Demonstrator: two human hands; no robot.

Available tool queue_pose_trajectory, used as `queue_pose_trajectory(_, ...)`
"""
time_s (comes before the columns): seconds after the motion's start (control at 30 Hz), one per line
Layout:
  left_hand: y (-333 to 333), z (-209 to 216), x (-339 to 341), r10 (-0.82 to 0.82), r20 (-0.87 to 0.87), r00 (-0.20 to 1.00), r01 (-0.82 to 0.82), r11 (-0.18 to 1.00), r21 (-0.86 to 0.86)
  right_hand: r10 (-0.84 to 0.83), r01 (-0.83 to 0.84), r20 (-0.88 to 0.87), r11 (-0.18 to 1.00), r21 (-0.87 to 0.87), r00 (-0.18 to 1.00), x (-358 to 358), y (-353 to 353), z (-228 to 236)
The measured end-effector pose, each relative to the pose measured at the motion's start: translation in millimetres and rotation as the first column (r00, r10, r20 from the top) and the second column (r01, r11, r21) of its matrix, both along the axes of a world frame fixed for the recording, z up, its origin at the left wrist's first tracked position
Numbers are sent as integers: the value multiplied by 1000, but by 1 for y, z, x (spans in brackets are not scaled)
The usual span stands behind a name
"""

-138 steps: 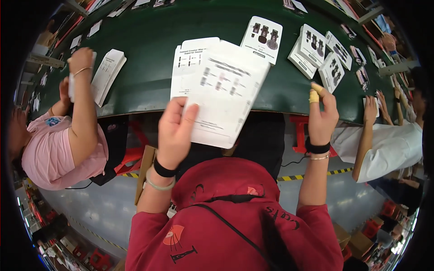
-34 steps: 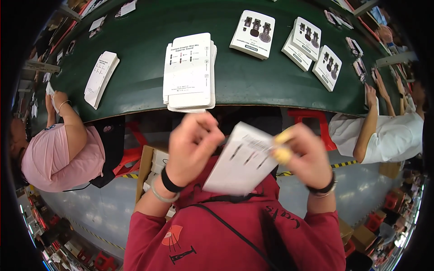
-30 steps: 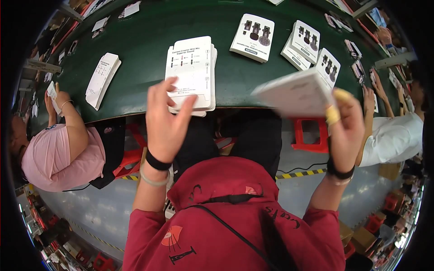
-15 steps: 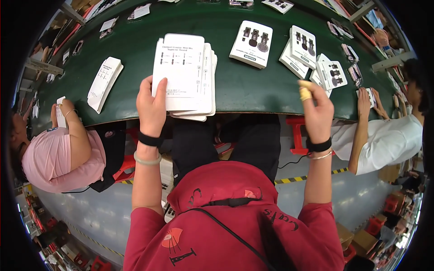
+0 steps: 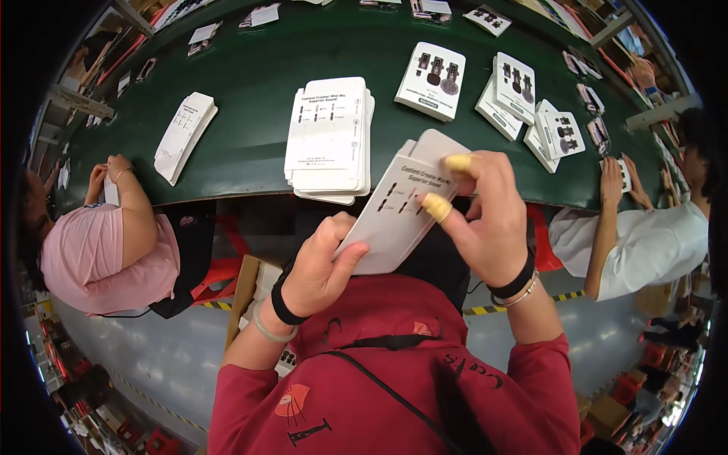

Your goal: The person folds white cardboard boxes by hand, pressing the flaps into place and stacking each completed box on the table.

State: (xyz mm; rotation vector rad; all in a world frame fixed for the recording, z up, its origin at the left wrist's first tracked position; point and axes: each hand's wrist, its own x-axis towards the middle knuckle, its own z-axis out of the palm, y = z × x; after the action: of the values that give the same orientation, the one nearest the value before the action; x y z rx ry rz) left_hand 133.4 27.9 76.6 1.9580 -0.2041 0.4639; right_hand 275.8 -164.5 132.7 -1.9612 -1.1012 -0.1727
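A flat, unfolded white carton (image 5: 388, 227) with small printed pictures is held tilted in front of my body, just off the table edge. My left hand (image 5: 322, 262) grips its lower left side, thumb on the printed face. My right hand (image 5: 491, 220) is at its upper end, with yellow covers on the thumb and a finger; these touch the panel and the end flap. Straight ahead on the table lies a stack of similar flat cartons (image 5: 324, 140), slightly fanned at its near end.
Another pile of flat cartons (image 5: 184, 136) lies at left. Formed white boxes with dark pictures (image 5: 431, 80) stand ahead, and several more (image 5: 516, 87) are heaped at right on the green table (image 5: 250, 152). People in pink (image 5: 106, 250) and white (image 5: 610, 243) sit on either side.
My left hand has come off the stack with one flat carton, drawing it back toward my body. My right hand has moved left and in to its upper end.
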Motion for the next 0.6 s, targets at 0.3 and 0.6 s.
queue_pose_trajectory(0.3, -6, -12, -25, -242, -328, 913, 139, 941, -307, -8, -83, -360, 967, -239, 933, -2, -20, -2)
queue_pose_trajectory(0.6, -22, -27, -22, -823, -55, 565, 124, 151, -981, 236, -322, -267, 878, -353, 935, -19, -20, 21)
